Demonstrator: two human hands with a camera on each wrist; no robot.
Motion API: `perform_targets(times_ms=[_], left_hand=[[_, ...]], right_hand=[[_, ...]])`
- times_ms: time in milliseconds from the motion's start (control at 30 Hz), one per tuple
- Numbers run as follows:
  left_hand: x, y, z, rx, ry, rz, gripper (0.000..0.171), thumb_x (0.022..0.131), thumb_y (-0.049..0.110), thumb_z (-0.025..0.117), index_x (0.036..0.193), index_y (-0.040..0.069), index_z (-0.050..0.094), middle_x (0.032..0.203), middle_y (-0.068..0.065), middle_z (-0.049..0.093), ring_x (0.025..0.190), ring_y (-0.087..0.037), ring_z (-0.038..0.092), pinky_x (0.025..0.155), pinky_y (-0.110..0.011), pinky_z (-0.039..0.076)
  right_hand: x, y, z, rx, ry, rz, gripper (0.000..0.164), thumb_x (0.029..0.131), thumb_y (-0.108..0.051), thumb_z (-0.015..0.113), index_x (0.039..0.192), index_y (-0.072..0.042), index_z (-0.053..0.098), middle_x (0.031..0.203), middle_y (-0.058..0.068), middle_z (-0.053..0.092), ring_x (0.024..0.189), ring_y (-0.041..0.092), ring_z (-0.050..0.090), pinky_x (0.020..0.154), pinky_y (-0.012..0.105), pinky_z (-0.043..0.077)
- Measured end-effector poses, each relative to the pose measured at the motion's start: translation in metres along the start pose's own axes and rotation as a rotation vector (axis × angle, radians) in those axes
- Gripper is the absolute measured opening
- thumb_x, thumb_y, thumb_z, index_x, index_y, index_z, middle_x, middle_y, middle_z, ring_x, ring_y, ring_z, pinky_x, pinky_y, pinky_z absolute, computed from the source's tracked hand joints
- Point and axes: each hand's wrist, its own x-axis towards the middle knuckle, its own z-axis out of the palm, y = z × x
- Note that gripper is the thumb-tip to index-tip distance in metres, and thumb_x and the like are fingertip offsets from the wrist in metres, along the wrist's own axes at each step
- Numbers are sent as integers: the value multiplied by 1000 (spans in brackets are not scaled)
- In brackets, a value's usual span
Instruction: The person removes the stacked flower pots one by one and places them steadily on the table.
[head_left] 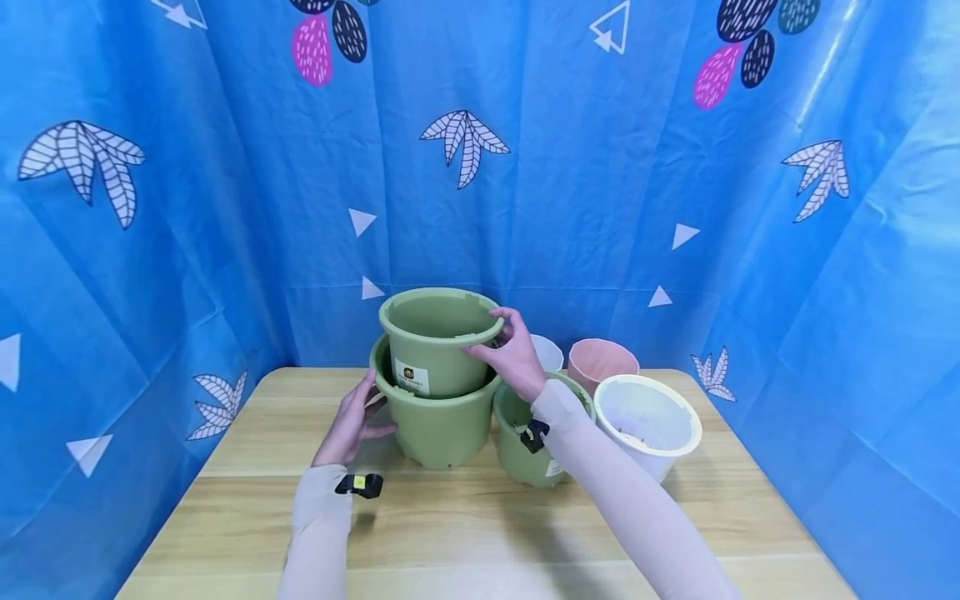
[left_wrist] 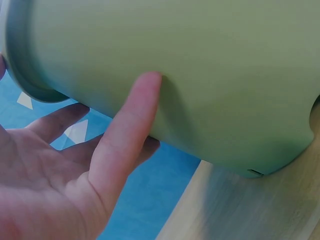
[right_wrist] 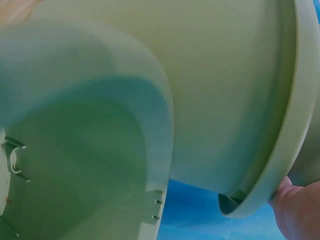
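Note:
A smaller green flowerpot (head_left: 375, 321) with a white label sits partly inside a larger green flowerpot (head_left: 446, 429), its upper half standing above the larger rim. My right hand (head_left: 516, 357) grips the smaller pot's rim on the right side, thumb toward the front. Against the left side of the larger pot rests my left hand (head_left: 349, 423). In the left wrist view, its thumb (left_wrist: 125, 130) lies straight along the green wall, while the other fingers reach behind, partly hidden. The right wrist view shows only a little of the right hand (right_wrist: 300, 205), below a thick green rim.
Right of the stack stands another green pot (head_left: 517, 458), under my right forearm. Beyond it are a white pot (head_left: 645, 417), a pink pot (head_left: 600, 360) and a partly hidden pale pot (head_left: 547, 354). A blue curtain (head_left: 465, 233) surrounds the wooden table (head_left: 420, 542).

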Motion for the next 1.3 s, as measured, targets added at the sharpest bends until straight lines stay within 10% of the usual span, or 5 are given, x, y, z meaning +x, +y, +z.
perform_targets(times_ms=[767, 1300], left_hand=[[-14, 11, 3, 207, -128, 97, 77, 110, 50, 42, 167, 28, -3, 177, -10, -2, 162, -42, 7, 110, -68, 45], [-12, 2, 14, 212, -77, 153, 82, 106, 43, 56, 166, 37, 0, 176, -14, -2, 159, -49, 15, 111, -69, 42]], right_hand=[[-5, -6, -2, 46, 21, -1, 77, 82, -6, 85, 144, -4, 39, 137, 29, 62, 122, 26, 62, 95, 23, 53], [-11, -36, -22, 83, 85, -91, 76, 83, -2, 82, 144, 0, 36, 142, 31, 59, 131, 39, 60, 94, 20, 55]])
